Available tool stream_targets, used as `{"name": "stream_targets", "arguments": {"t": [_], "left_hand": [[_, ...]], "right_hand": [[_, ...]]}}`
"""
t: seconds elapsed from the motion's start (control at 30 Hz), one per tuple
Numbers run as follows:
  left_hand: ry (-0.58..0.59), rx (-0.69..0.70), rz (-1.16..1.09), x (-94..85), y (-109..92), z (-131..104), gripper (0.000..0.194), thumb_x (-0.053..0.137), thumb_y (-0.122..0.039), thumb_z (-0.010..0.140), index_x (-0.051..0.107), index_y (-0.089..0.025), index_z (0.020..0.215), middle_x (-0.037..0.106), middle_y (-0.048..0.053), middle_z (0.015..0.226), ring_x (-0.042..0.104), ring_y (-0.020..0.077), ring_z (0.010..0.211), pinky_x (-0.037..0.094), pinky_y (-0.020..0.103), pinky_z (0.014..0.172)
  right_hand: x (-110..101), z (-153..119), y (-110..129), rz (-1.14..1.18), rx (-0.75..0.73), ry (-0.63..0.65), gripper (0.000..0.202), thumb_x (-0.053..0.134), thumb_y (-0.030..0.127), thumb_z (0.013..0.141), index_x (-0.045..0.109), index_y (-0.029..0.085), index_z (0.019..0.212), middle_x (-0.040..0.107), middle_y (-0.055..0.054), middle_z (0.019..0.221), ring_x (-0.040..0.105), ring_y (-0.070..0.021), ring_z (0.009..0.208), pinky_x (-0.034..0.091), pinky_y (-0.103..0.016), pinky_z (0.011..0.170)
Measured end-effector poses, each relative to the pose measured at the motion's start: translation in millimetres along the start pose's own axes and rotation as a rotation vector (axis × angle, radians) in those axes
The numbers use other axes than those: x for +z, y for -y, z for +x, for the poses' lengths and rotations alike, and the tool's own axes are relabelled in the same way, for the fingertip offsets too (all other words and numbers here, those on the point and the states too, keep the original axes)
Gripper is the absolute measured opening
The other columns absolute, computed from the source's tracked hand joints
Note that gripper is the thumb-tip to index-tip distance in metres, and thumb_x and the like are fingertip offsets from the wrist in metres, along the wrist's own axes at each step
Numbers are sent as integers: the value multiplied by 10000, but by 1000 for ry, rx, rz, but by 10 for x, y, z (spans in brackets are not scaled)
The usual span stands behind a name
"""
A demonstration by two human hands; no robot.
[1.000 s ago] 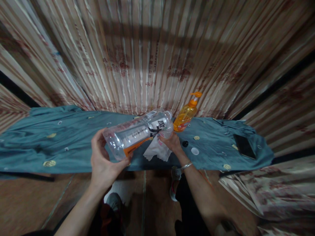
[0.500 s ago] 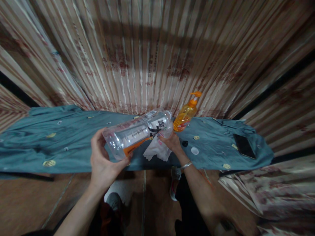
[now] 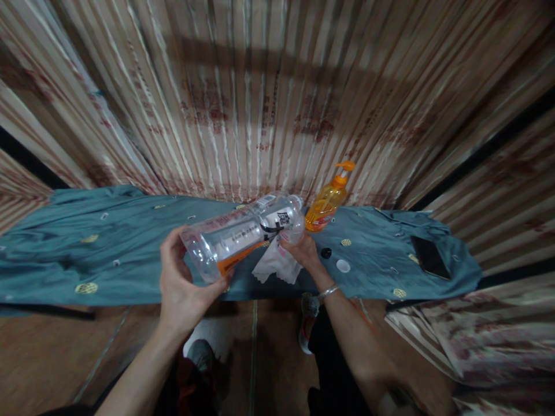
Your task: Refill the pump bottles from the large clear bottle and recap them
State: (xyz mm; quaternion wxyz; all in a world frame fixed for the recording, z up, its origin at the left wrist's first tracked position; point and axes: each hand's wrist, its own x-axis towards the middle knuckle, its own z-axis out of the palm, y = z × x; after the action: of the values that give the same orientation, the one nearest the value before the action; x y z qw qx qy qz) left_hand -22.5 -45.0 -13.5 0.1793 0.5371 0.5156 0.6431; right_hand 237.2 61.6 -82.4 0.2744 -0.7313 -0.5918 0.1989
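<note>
A large clear plastic bottle (image 3: 243, 231) with a printed label and orange strip lies tilted in the air, its neck to the upper right. My left hand (image 3: 186, 283) is closed around its base end. Behind the bottle's shoulder is my right hand (image 3: 303, 251), its fingertips partly hidden, closed on a crumpled white sheet (image 3: 277, 264) with pink marks. Whether this sheet is paper or thin plastic I cannot tell. Just beyond the right hand stands a pump bottle (image 3: 324, 208) of orange liquid. A black cap (image 3: 326, 252) and a white round disc (image 3: 343, 266) lie beside my right wrist.
A teal patterned cloth (image 3: 130, 248) covers the narrow table. Toward its right end lies a dark phone-like slab (image 3: 430, 257). A striped curtain (image 3: 243, 104) hangs close behind the table, and tiled floor (image 3: 277, 358) shows below with my feet.
</note>
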Motion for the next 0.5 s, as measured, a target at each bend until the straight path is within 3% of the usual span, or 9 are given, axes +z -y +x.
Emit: {"name": "stream_targets", "arguments": {"t": [0.33, 0.5], "left_hand": [[4, 16, 12, -7, 5, -3, 972, 975, -454, 527, 551, -278, 1384, 662, 142, 1400, 671, 413, 1325, 514, 639, 1215], [6, 21, 18, -4, 1, -5, 966, 966, -446, 538, 545, -284, 1392, 667, 129, 1401, 681, 400, 1320, 533, 616, 1207]], "right_hand": [[-20, -25, 34, -2, 13, -2, 511, 849, 371, 892, 684, 215, 1350, 828, -148, 1293, 785, -342, 1274, 642, -460, 1094], [-28, -33, 51, 9, 26, 4, 558, 845, 363, 898, 673, 150, 1384, 809, -194, 1318, 778, -355, 1284, 638, -446, 1093]]}}
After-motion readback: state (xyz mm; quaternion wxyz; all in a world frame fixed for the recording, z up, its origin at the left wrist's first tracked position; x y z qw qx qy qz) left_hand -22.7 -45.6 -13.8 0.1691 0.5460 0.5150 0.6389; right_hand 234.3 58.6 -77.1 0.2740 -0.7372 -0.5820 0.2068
